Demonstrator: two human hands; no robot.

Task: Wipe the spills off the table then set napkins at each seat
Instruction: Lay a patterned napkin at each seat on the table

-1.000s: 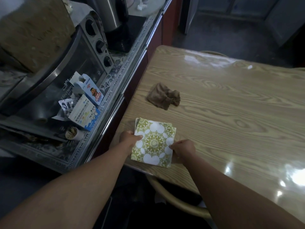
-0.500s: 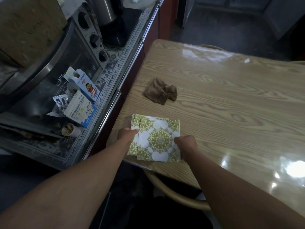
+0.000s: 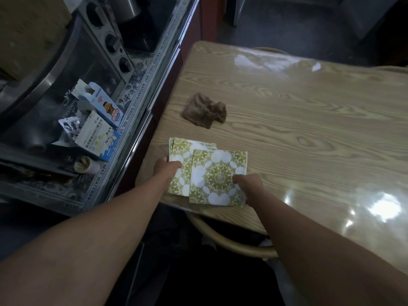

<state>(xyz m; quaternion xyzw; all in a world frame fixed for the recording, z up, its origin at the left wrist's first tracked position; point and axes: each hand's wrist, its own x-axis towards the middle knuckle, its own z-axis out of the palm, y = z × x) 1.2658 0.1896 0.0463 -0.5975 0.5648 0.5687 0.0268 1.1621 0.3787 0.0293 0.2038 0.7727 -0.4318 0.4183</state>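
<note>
A small stack of green-and-white patterned napkins (image 3: 180, 155) lies at the near left corner of the glossy wooden table (image 3: 309, 129). My left hand (image 3: 164, 170) presses on the stack's left edge. My right hand (image 3: 249, 186) grips the top napkin (image 3: 217, 177) by its right edge; that napkin sits shifted to the right and nearer the table's front edge, overlapping the stack. A crumpled brown cloth (image 3: 205, 111) rests on the table just beyond the napkins.
A counter (image 3: 141, 89) with a toaster oven (image 3: 72, 69) and small cartons (image 3: 99, 133) runs along the table's left side. A rounded wooden chair back (image 3: 223, 237) sits under the table's near edge. Bright glare spots mark the table's right part.
The top napkin has slid to the right off the stack with my right hand. My left hand stays on the stack's left edge.
</note>
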